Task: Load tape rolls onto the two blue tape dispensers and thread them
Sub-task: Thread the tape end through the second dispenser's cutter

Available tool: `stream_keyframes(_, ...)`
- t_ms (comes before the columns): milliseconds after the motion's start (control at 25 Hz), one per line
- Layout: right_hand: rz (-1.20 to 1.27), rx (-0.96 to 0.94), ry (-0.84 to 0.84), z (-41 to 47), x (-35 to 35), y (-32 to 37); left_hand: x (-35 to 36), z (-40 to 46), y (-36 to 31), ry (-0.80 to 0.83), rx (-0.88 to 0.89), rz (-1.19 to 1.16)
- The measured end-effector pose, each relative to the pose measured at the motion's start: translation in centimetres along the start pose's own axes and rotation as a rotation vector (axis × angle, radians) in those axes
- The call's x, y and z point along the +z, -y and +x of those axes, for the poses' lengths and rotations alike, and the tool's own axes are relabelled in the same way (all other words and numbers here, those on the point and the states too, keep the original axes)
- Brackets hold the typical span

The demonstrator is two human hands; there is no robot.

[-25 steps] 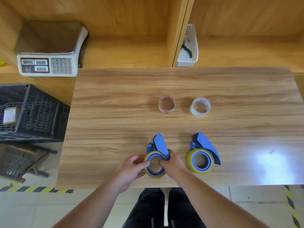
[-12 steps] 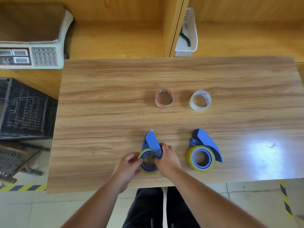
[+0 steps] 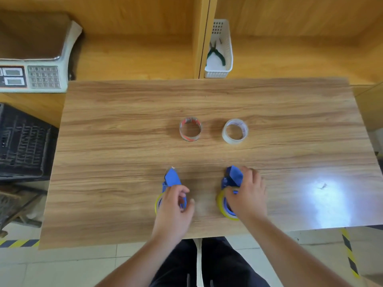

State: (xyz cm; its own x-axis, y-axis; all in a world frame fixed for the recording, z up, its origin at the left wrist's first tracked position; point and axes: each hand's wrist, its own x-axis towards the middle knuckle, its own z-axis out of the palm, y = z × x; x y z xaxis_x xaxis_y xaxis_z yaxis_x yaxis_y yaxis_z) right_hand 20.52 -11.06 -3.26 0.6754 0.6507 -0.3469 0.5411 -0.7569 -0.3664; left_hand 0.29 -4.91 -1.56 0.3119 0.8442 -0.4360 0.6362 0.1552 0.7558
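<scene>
Two blue tape dispensers lie near the front edge of the wooden table [image 3: 124, 141], each with a yellowish tape roll on it. My left hand [image 3: 175, 206] covers the roll end of the left dispenser [image 3: 172, 179], fingers curled on it. My right hand [image 3: 247, 195] lies over the right dispenser [image 3: 233, 176] and its yellow roll [image 3: 221, 204], fingers wrapped round the blue body. Further back stand a red-printed tape core [image 3: 190, 129] and a clear tape roll [image 3: 235, 131], both untouched.
A white basket [image 3: 224, 65] with green pliers sits on the shelf behind the table. A weighing scale [image 3: 35, 75] is at the back left. A black crate [image 3: 22, 146] stands left of the table. Bright glare marks the table's right part.
My right hand left the left dispenser and moved right onto the right dispenser. My left hand stayed on the left dispenser. The view shifted a little.
</scene>
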Motion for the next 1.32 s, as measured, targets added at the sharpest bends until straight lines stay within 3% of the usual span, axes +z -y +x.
stream_keyframes(80, -0.040, 0.130, 0.147, 1.4, -1.5, -3.0, 3.8, -0.1, -1.9, 0.130, 0.002, 0.069)
stream_keyframes(240, -0.056, 0.148, 0.388, 1.9, -1.5, -5.5, 9.9, 1.0, -3.4, 0.208, -0.192, 0.215)
stream_keyframes(640, 0.077, 0.127, 0.382, 1.9, -0.8, -6.4, 13.1, 1.7, -4.1, 0.172, -0.329, 0.237)
stream_keyframes(840, 0.453, 0.219, 0.405, 2.8, -4.5, -6.1, 11.5, -0.5, -7.9, 0.088, -0.211, 0.187)
stream_keyframes(1040, 0.896, 0.219, 0.322, 2.8, -8.7, -5.4, 8.7, -1.9, -13.0, 0.013, 0.049, 0.130)
stream_keyframes(1160, 1.105, 0.184, 0.277, 2.2, -11.4, -3.7, 7.2, -3.4, -16.2, -0.088, 0.214, 0.100)
stream_keyframes(1320, 1.283, 0.215, 0.275, 1.6, -13.3, -1.7, 6.9, -5.7, -18.3, -0.211, 0.307, 0.024)
